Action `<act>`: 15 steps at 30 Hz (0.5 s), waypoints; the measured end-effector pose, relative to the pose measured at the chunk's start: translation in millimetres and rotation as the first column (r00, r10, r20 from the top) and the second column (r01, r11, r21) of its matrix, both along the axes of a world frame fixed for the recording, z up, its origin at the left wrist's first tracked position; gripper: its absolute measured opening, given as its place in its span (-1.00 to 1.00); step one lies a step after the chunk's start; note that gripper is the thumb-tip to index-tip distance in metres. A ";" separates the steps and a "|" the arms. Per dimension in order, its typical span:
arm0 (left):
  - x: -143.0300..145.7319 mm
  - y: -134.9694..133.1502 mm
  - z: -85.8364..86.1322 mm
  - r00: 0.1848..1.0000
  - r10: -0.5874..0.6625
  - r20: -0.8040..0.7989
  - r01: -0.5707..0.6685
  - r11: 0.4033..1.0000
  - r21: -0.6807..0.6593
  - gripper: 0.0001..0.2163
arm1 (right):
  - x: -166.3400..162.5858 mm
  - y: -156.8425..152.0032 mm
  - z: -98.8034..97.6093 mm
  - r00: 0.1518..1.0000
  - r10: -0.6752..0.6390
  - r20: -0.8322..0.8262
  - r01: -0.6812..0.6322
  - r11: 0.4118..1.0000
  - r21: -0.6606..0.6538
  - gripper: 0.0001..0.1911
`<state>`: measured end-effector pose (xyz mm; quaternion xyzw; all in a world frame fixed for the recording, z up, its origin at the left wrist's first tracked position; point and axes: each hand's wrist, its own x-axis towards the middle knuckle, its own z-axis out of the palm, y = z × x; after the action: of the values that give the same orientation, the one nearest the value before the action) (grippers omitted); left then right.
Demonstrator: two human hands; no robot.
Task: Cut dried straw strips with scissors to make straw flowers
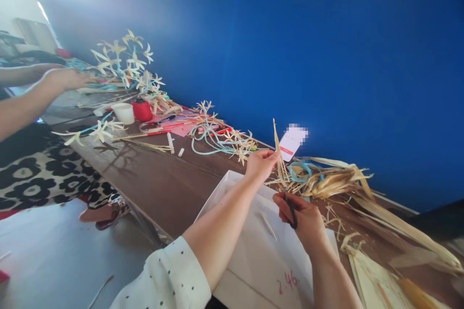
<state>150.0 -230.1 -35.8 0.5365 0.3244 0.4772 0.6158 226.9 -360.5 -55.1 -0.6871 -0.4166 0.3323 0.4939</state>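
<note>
Several pale flowers [115, 48] looked finished along the worktop [155, 178]; loose dry husks [331, 181] apparently remained unworked. The left hand [260, 166] had a pinching grip on an upright husk strip [276, 140]; the right hand [304, 219] gripped dark scissors [291, 208] near its lower end, shaping seemingly incomplete.

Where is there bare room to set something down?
The brown table has a bare patch between the white box and the white sticks. It is crowded with flowers along the blue wall and with husks beside the right hand.
</note>
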 end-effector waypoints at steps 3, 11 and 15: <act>0.5 0.4 -0.4 1.000 -0.006 0.016 0.006 1.000 0.019 -0.72 | -1.3 -0.5 2.2 1.000 -0.001 0.026 0.001 1.000 0.002 -0.67; 0.8 -0.3 0.6 1.000 0.011 0.016 -0.012 0.999 0.033 -0.73 | -5.1 -1.3 6.9 0.998 -0.031 0.055 0.030 0.999 0.010 -0.66; 0.3 -1.6 1.8 1.000 0.022 0.009 -0.022 0.999 0.039 -0.73 | -4.2 -0.8 4.3 0.999 -0.033 0.041 0.032 0.999 0.030 -0.63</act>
<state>150.3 -231.8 -34.0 0.5428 0.3183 0.4924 0.6013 222.7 -361.3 -50.8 -0.6934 -0.4202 0.3037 0.5004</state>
